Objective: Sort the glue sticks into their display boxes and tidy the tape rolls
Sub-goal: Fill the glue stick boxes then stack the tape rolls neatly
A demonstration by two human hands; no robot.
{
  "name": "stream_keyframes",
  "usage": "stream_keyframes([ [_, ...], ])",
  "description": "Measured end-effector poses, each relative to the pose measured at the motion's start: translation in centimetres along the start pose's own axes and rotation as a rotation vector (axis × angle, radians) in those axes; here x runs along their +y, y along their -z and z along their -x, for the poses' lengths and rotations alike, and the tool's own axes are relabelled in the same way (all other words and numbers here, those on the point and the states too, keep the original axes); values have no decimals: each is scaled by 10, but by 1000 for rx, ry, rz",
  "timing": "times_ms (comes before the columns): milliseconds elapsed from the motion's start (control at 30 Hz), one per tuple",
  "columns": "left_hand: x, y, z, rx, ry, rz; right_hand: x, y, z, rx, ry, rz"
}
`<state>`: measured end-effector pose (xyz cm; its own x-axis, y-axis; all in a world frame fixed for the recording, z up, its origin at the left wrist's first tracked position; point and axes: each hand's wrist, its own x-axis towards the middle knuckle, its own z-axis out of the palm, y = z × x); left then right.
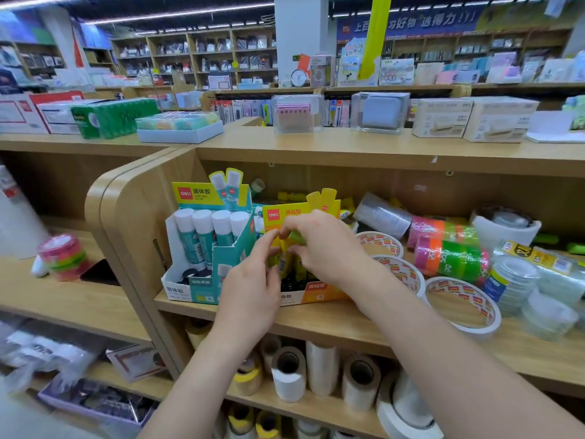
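A teal and white display box (202,280) stands on the middle shelf with several white-capped glue sticks (202,229) upright in it. To its right is a yellow and orange display box (316,294) holding yellow glue sticks (286,264). Both my hands hover over this yellow box. My left hand (250,289) touches the yellow sticks with its fingertips. My right hand (323,242) pinches a green-yellow glue stick (296,237) just above the box. White printed tape rolls (462,305) lie to the right, beside neon tape rolls (449,248).
Clear tape stacks (519,280) and a white roll (503,229) crowd the shelf's right end. Loose yellow sticks (292,195) lie behind the boxes. Large tape rolls (319,372) fill the shelf below. A wooden divider (126,223) stands left of the teal box; boxed goods sit on top.
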<state>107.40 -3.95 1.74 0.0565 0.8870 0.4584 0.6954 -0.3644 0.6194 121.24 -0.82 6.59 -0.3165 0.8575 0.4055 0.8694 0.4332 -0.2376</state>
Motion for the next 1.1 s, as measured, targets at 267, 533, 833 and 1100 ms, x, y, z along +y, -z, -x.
stream_keyframes([
  [267,4,-4,-13,11,13,-85,6,-3,-5,32,-37,-51],
  [533,6,-15,-20,171,-162,-255,14,9,-5,7,-59,-89],
  [833,5,-15,-27,187,-249,-328,24,22,-3,-113,-136,-184],
  [1100,2,-11,-38,86,-325,-556,30,20,-5,-117,-156,-270],
])
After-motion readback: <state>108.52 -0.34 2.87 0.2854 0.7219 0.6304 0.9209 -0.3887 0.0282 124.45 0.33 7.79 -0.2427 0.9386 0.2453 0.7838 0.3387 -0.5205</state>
